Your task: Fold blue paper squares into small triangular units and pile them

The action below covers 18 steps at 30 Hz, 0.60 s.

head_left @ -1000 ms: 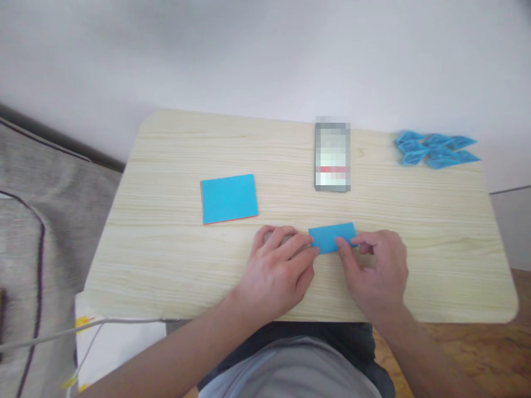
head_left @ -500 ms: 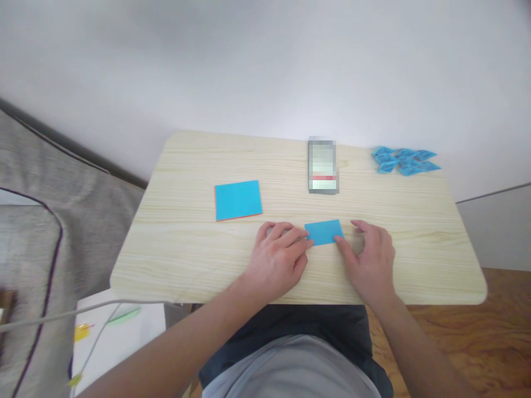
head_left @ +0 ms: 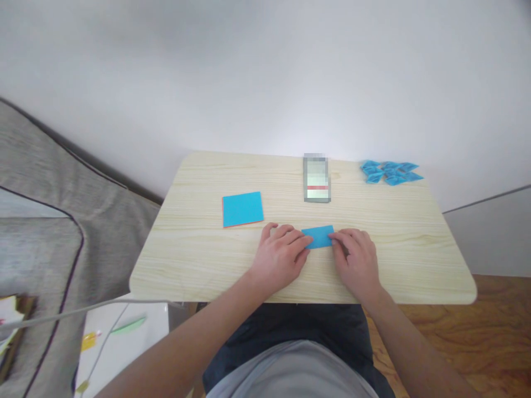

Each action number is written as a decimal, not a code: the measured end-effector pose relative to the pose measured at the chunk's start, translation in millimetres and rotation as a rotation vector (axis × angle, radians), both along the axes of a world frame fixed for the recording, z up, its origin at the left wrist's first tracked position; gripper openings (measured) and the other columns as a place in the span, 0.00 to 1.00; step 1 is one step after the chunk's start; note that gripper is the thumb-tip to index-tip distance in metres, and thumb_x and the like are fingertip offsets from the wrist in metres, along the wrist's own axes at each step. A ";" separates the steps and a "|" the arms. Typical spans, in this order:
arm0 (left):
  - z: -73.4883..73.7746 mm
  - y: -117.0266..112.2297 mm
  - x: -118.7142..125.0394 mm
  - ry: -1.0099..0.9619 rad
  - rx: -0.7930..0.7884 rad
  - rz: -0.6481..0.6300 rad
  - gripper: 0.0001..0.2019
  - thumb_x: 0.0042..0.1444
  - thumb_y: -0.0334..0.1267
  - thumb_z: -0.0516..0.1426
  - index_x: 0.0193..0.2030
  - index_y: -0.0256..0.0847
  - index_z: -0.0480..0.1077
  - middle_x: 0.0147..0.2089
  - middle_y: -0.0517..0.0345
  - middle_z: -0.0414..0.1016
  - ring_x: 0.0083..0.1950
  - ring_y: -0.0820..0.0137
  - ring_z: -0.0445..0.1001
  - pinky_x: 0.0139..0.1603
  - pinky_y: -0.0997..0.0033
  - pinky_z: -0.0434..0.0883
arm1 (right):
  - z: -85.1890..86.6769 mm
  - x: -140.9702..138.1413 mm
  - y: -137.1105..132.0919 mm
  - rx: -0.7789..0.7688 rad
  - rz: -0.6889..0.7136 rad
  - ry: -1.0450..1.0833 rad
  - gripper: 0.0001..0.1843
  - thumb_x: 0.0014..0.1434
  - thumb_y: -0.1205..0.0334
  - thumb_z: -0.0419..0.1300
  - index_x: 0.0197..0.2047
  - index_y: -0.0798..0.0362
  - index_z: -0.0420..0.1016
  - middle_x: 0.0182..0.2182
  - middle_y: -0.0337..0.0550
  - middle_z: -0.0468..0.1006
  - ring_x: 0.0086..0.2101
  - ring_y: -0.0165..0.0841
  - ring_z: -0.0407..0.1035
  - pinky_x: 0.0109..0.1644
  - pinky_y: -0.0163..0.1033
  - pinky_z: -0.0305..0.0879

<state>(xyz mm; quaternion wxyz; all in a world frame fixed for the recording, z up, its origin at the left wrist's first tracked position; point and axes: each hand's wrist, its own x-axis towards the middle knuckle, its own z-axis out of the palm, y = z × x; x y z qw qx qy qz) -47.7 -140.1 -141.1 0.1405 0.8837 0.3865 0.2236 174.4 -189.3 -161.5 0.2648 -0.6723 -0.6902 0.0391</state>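
Observation:
A small folded sheet of blue paper [head_left: 318, 237] lies on the light wooden table [head_left: 178, 254], with its long side running left to right. My left hand [head_left: 279, 255] is at its left end, thumb and forefinger closed on the edge. At the right end, my right hand [head_left: 357, 260] pinches the paper between thumb and fingertips. Parts of both ends are hidden under the fingers.
A stack of blue paper [head_left: 243, 209] with a thin red-orange edge lies left of my hands. Behind them is a phone [head_left: 317, 179] with a blurred screen. Several folded blue paper pieces [head_left: 390, 173] sit at the back right. A cable [head_left: 95, 305] crosses at lower left.
My right hand's fingers have come inward and closed on the paper's right end. The left hand stays at the left end. The whole view has shifted slightly.

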 end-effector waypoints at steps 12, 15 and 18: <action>-7.4 13.2 0.9 0.039 0.225 -0.162 0.09 0.69 0.35 0.53 0.44 0.41 0.75 0.43 0.54 0.81 0.50 0.65 0.75 0.59 0.54 0.61 | -0.6 9.9 0.8 0.024 0.117 -0.008 0.12 0.59 0.59 0.66 0.47 0.45 0.81 0.44 0.45 0.77 0.46 0.42 0.69 0.52 0.50 0.65; -3.6 14.8 5.0 0.032 0.225 -0.179 0.08 0.68 0.34 0.53 0.44 0.40 0.74 0.42 0.53 0.80 0.49 0.64 0.75 0.58 0.56 0.62 | 1.3 6.7 0.1 0.047 0.144 -0.006 0.12 0.60 0.58 0.67 0.48 0.44 0.82 0.46 0.45 0.76 0.45 0.41 0.68 0.51 0.50 0.65; 0.9 12.9 10.8 -0.006 0.201 -0.180 0.08 0.69 0.35 0.53 0.44 0.39 0.74 0.41 0.53 0.79 0.50 0.63 0.74 0.57 0.56 0.62 | 2.1 3.4 1.4 0.109 0.146 0.001 0.09 0.63 0.59 0.65 0.46 0.43 0.84 0.41 0.46 0.75 0.42 0.39 0.67 0.47 0.48 0.64</action>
